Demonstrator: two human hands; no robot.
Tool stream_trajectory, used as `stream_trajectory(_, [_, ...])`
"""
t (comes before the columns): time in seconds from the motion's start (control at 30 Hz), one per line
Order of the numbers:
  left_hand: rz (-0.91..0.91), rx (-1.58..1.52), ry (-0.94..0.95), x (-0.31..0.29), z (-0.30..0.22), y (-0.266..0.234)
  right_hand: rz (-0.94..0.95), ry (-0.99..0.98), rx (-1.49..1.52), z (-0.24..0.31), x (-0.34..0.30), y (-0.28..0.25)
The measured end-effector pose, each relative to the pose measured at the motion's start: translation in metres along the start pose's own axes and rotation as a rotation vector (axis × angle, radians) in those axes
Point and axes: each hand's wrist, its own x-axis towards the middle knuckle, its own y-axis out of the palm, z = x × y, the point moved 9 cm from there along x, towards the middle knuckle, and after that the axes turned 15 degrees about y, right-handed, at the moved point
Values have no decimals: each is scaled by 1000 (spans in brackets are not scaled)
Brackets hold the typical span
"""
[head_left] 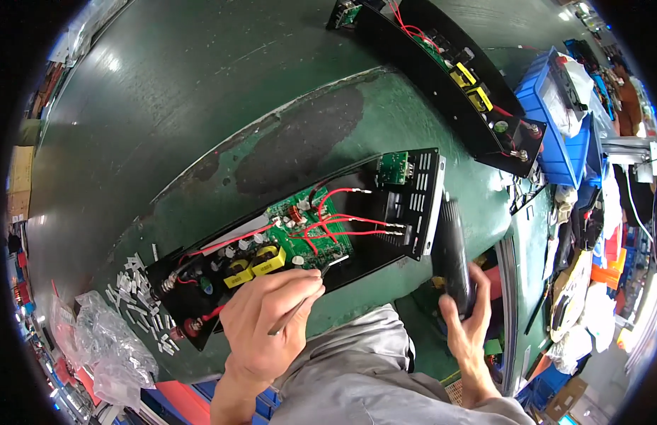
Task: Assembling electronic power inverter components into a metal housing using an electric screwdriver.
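My left hand (272,319) is closed around slim metal tweezers (289,316), held over the near edge of an open black metal case (335,280). A small white piece (337,261) shows by the tweezers' tip. Inside the case lie a green circuit board (293,219), yellow transformers (268,261) and red wires (357,232), whose tips reach toward the slotted end panel. Off the case's right end, my right hand (471,312) grips a black barrel-shaped tool (452,248) with a ridged far end; its exact kind I cannot make out.
Many small white pieces (141,301) lie scattered at the case's left end, beside a clear plastic bag (109,347). A second black case (442,78) with similar parts stands at the far right, against a blue bin (555,152). Dark small parts (530,195) lie below that bin.
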Motion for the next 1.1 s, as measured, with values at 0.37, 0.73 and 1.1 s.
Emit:
stream_trajectory(0.37, [-7,-17,15,1,5,0,671,342,-19,-40,-93,73])
stream_trajectory(0.73, [-53,5,39,-2,0,-1,693,345,143,-31,-96,70])
stream_trajectory(1.1, [-48,-25,53,-1,2,1,671,164,70,-47,-94,74])
